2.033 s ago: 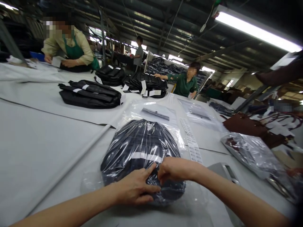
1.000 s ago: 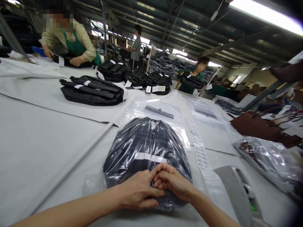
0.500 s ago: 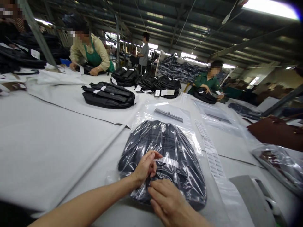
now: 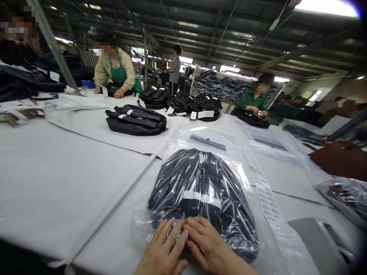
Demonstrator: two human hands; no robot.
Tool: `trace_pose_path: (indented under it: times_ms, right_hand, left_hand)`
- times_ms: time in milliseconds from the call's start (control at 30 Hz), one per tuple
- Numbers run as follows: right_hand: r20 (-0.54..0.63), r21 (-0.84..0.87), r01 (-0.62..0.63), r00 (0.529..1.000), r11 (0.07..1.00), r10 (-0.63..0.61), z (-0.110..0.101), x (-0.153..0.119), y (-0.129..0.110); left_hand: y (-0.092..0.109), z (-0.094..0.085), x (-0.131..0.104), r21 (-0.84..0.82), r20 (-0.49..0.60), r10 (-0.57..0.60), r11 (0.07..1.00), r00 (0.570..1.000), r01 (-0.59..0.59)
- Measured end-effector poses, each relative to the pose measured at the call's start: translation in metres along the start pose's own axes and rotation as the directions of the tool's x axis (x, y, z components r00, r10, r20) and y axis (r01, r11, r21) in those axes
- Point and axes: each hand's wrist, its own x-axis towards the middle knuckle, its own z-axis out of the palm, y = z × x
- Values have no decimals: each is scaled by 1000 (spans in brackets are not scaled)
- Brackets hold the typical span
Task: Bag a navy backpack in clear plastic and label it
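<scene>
Metal-roofed hall, extending beyond left hand and right hand. White-covered table, beneath both. Black bag in clear plastic, lying under their fingertips. Each hand: palm down, open, grasping nothing; left's fingers spread, right's closer together.

A backpack lies in a plastic cover on the table, with the left hand and the right hand side by side on its near end. Behind it lies a plastic sleeve, to its right a label strip, and farther back to the left a second backpack.
</scene>
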Motion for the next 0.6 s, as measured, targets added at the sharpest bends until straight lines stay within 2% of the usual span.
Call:
trace_pose_path:
  times_ms: [67, 167, 333, 433, 500, 533, 567, 600]
  right_hand:
    - [-8, 13, -18, 1000, 1000, 18, 3, -4, 2]
    - [-56, 47, -76, 995, 996, 78, 10, -14, 8]
    - [-143, 167, -142, 976, 976, 167, 16, -20, 10]
    - [-263, 247, -208, 926, 947, 272, 0, -24, 5]
    - [-401, 243, -304, 833, 921, 381, -25, -43, 10]
    - [-474, 238, -380, 758, 894, 448, -42, -60, 17]
    - [-547, 250, -467, 655, 848, 522, -60, -82, 26]
    - [-614, 286, -553, 522, 783, 592, -80, -110, 36]
  left_hand:
    - [2, 17, -14, 112, 87, -58, 993, 995, 48]
    - [2, 28, -20, 148, 120, -77, 987, 990, 59]
    - [4, 22, -17, 173, 137, -80, 983, 987, 56]
    - [4, 21, -15, 185, 147, -90, 981, 985, 62]
    - [3, 22, -14, 190, 111, -83, 980, 990, 61]
    - [1, 24, -15, 196, 90, -75, 979, 993, 57]
    - [-1, 26, -17, 201, 63, -56, 979, 996, 42]
    - [-4, 31, -18, 203, 43, -36, 979, 998, 26]
